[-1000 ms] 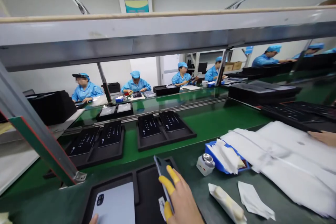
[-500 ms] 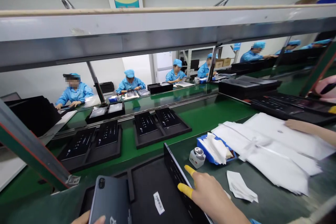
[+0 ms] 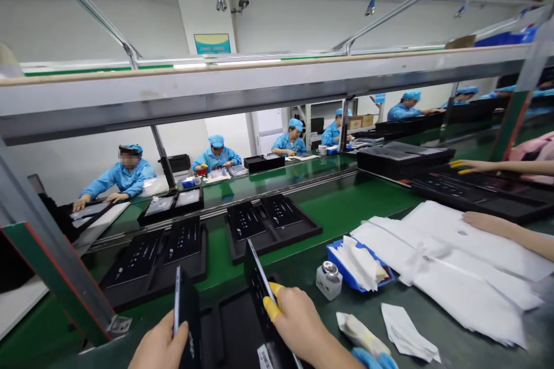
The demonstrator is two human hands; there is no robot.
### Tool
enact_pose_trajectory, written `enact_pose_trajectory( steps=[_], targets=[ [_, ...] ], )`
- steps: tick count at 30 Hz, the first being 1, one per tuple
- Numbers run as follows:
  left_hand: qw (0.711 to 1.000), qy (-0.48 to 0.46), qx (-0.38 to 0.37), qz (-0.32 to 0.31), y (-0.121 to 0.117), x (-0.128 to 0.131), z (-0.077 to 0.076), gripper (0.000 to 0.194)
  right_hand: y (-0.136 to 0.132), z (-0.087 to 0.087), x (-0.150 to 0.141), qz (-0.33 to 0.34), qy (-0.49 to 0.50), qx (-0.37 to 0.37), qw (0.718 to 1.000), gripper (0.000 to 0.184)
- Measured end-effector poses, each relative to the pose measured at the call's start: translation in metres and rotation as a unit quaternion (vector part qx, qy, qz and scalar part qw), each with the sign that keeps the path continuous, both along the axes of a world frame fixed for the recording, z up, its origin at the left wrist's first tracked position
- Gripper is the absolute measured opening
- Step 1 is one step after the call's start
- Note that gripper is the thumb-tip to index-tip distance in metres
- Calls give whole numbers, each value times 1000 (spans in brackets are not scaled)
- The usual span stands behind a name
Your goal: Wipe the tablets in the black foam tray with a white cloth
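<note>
My left hand (image 3: 158, 349) grips a dark flat phone-like device (image 3: 186, 314), held upright on its edge. My right hand (image 3: 298, 326), with yellow finger cots on thumb and forefinger, holds a second dark device (image 3: 256, 277), also tilted up on edge. Both devices stand over a black two-pocket tray (image 3: 231, 331) at the near edge of the green bench.
Black trays with devices (image 3: 272, 219) (image 3: 158, 248) ride the green conveyor ahead. A small white bottle (image 3: 328, 279), a blue tray of wipes (image 3: 359, 262), loose wipes (image 3: 409, 331) and white sheets (image 3: 454, 259) lie right. A neighbour's hands (image 3: 478, 222) rest there. Workers in blue sit opposite.
Both hands lifted their devices out of the tray and turned them up on edge. The camera view tilted upward. The neighbour's second hand reached onto the far black tray.
</note>
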State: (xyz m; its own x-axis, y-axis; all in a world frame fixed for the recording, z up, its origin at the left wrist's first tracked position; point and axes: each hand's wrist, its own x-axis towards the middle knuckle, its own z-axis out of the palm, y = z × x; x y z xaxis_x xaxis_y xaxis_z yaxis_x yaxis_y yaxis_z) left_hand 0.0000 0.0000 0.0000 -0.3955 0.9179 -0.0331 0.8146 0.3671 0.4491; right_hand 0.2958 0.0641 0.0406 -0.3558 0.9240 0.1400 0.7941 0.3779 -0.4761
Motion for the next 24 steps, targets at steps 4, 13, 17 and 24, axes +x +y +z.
enact_pose_trajectory(
  steps=[4, 13, 17, 24],
  targets=[
    [1000, -15, -1, -7, 10, 16, 13, 39, 6, -11, -30, -1, -35, 7, 999, 24],
    [999, -4, -25, 25, 44, 12, 31, 31, 39, 12, -62, -19, -98, -15, 995, 44],
    [998, -3, -47, 39, 58, 5, 30, 36, 61, 10, -73, 3, -75, -75, 994, 38],
    [998, 31, -34, 45, 46, 3, 49, 33, 68, 17, -63, 32, -45, -97, 994, 25]
  ],
)
